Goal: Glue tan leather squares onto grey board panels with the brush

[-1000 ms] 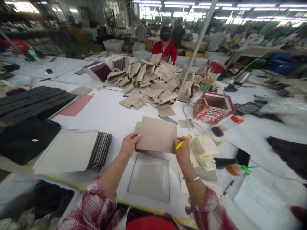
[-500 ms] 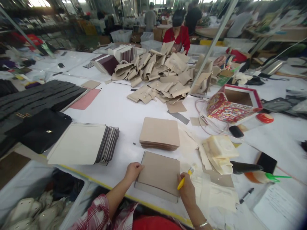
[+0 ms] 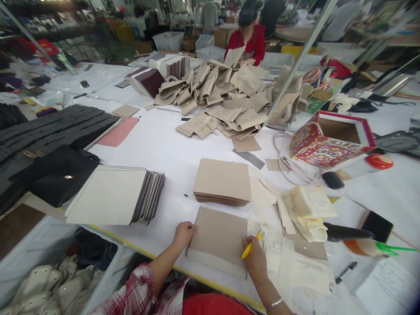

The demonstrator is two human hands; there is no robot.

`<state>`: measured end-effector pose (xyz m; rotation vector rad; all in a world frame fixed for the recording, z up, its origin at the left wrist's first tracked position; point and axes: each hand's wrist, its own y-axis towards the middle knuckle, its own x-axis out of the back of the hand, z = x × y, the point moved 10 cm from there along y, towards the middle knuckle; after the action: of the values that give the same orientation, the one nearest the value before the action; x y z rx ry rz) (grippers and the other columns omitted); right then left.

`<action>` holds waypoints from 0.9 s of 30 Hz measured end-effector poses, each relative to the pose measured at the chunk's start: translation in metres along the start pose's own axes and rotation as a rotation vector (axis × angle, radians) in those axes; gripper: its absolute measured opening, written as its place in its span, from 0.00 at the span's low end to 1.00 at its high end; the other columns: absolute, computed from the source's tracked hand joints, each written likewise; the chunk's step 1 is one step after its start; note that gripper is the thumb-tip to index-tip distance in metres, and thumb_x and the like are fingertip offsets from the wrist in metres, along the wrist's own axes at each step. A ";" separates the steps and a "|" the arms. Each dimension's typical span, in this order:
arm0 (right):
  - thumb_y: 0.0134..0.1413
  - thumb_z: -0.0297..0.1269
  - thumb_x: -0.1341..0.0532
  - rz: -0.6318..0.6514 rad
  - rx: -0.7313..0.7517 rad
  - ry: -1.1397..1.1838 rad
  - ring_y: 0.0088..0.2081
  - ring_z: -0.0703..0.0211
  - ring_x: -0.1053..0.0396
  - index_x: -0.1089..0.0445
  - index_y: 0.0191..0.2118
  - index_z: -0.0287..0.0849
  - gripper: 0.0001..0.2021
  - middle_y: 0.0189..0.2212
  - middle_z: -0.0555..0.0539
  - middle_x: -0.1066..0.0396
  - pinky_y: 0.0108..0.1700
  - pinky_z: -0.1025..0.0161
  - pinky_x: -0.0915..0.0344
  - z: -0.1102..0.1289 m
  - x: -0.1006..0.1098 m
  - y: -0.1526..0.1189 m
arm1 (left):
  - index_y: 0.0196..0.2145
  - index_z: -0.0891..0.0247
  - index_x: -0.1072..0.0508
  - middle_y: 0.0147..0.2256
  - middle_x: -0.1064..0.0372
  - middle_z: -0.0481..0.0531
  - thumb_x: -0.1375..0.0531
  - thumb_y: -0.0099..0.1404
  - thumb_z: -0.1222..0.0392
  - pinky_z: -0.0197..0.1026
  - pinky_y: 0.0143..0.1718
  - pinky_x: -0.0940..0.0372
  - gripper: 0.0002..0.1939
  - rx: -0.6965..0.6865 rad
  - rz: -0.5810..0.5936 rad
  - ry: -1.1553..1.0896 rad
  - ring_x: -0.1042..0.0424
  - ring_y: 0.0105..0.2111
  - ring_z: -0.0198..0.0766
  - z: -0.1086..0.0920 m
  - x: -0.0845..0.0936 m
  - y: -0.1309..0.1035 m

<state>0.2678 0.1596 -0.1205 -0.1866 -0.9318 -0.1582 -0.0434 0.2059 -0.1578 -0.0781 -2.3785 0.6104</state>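
A flat beige panel [image 3: 219, 232] lies on a slightly longer pale, dark-edged panel [image 3: 215, 263] at the table's front edge. At its left edge, my left hand [image 3: 184, 233] is closed in a pinch, thumb and finger on the panel's side. My right hand [image 3: 256, 259] grips a small brush with a yellow handle [image 3: 247, 250], bristles pointing up and away. Fingers of that same hand touch the panel's right edge. Just beyond stands a neat stack of beige panels [image 3: 222, 178]; to the left is a stack of pale panels with dark edges [image 3: 106, 192].
Folded beige pieces [image 3: 213, 94] are heaped across the table, with a person in red [image 3: 259, 43] behind them. On the right are an open red box [image 3: 331, 146], a yellowed container [image 3: 306, 205], a marker [image 3: 346, 272] and a bottle with a green tip [image 3: 364, 247]. Black pieces [image 3: 59, 175] lie left.
The camera view has shifted slightly, so objects on the right sit farther right. Both hands keep nearly the same places at the beige panel's edges, and the brush stays in my right hand.
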 end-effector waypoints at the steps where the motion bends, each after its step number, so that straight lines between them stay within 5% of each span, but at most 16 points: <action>1: 0.54 0.46 0.53 0.004 -0.002 0.004 0.26 0.56 0.34 0.42 0.35 0.43 0.12 0.25 0.48 0.34 0.27 0.62 0.41 0.001 0.000 0.001 | 0.22 0.66 0.28 0.22 0.31 0.49 0.45 0.56 0.52 0.34 0.27 0.44 0.15 0.005 0.001 0.006 0.34 0.25 0.35 0.000 0.000 0.000; 27: 0.53 0.29 0.53 0.043 0.060 -0.152 0.26 0.62 0.37 0.42 0.36 0.41 0.06 0.24 0.50 0.36 0.28 0.67 0.46 0.009 0.000 0.005 | 0.18 0.64 0.32 0.17 0.36 0.46 0.44 0.54 0.54 0.33 0.23 0.49 0.13 0.017 0.076 0.188 0.37 0.21 0.34 0.001 -0.010 0.012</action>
<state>0.2617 0.1660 -0.1160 -0.1643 -1.0815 -0.0766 -0.0370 0.2137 -0.1696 -0.2100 -2.1957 0.6309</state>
